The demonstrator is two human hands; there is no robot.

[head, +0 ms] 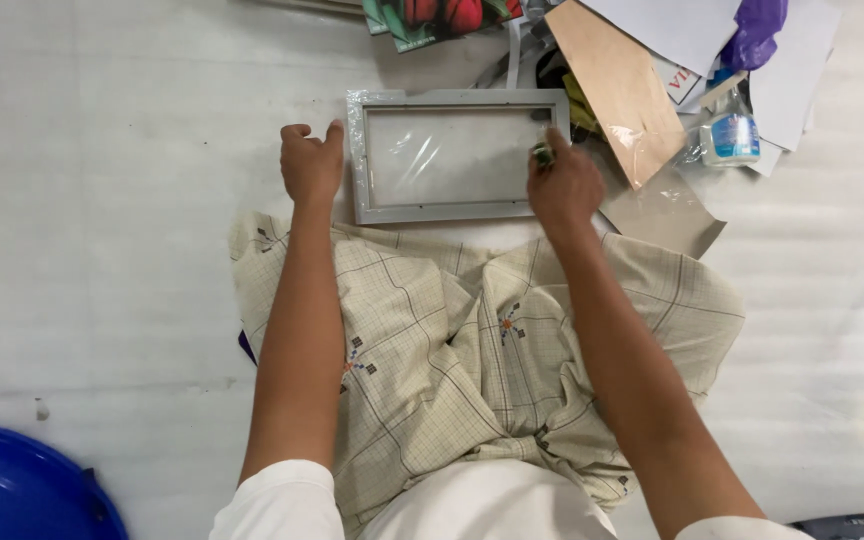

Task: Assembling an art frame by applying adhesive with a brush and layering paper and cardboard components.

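- The left hand (pixel 310 165), fingers curled, steadies the frame (pixel 457 155) on the floor (pixel 102 200).
- The right hand (pixel 564 185) presses a small cloth (pixel 542 153) on the frame's right edge; wiping looks unfinished.

Glossy clear film over grey frame (pixel 452 210), checked cloth (pixel 422 340)

Left hand (pixel 310 165) steadies grey frame (pixel 452 208); right hand (pixel 564 186) pinches small cloth (pixel 542 154).

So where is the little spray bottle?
In the head view, the spray bottle lies at the upper right, among the papers, beside the brown card.
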